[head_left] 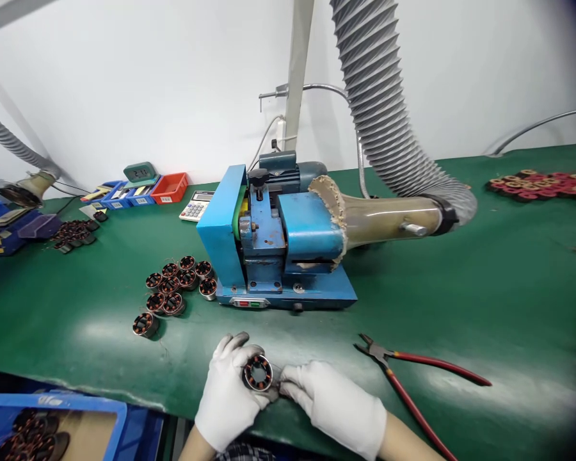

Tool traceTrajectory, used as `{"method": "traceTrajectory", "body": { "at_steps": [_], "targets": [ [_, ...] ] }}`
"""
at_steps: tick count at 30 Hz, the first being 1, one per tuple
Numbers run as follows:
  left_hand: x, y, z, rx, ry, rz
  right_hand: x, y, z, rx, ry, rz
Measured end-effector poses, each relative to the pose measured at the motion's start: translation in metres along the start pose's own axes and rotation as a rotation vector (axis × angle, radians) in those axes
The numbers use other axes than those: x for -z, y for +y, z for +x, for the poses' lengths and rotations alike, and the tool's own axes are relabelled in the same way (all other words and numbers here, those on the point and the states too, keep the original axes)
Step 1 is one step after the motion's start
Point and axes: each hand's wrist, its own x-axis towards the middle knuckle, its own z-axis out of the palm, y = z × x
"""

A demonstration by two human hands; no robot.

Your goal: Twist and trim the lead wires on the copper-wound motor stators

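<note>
My left hand (230, 387), in a white glove with darkened fingertips, is closed around a small motor stator (271, 373). The stator's round open face, ringed with copper windings, is turned up toward me. Just to its right, my right hand (333, 400), gloved the same way, has thumb and fingers pinched together on thin wires (277, 367) coming off the stator; their ends are hidden by the fingers. Both hands are over the front edge of the green bench. Red-handled pliers (378, 352) lie with open jaws to the right of my right hand.
A blue belt machine (312, 224) stands ahead, joined to a grey duct hose (379, 96). Several stators (173, 304) are grouped left of it. A blue bin (52, 401) with more stators sits lower left. Farther back are a calculator (196, 206), a red tray (170, 187) and red-and-black parts (542, 186).
</note>
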Motion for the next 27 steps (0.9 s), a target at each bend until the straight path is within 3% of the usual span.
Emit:
{"method": "traceTrajectory", "body": {
  "at_steps": [5, 8, 10, 13, 17, 21, 25, 27],
  "targets": [
    [0.001, 0.000, -0.001, 0.017, -0.012, 0.001, 0.012, 0.021, 0.011, -0.208, 0.001, 0.481],
    [0.001, -0.001, -0.002, 0.008, -0.011, -0.029, 0.018, 0.023, 0.010, -0.238, 0.160, 0.518],
    [0.000, -0.004, -0.003, 0.001, -0.020, -0.058, 0.018, 0.016, 0.006, -0.105, 0.266, 0.419],
    [-0.004, -0.009, -0.003, 0.007, -0.027, -0.089, 0.011, 0.001, 0.000, 0.118, 0.217, 0.120],
    [-0.005, -0.009, -0.003, 0.044, 0.003, -0.155, 0.000, -0.009, 0.000, 0.152, 0.202, -0.133],
    [-0.003, 0.006, -0.002, 0.141, 0.054, -0.346, 0.003, -0.012, 0.001, 0.171, 0.207, -0.379],
    [0.011, 0.019, -0.001, 0.339, -0.025, -0.630, 0.018, -0.018, -0.004, 0.149, 0.231, -0.279],
    [0.024, 0.022, 0.002, 0.271, -0.072, -0.761, 0.026, -0.021, -0.008, 0.137, 0.236, -0.141]
  ]
}}
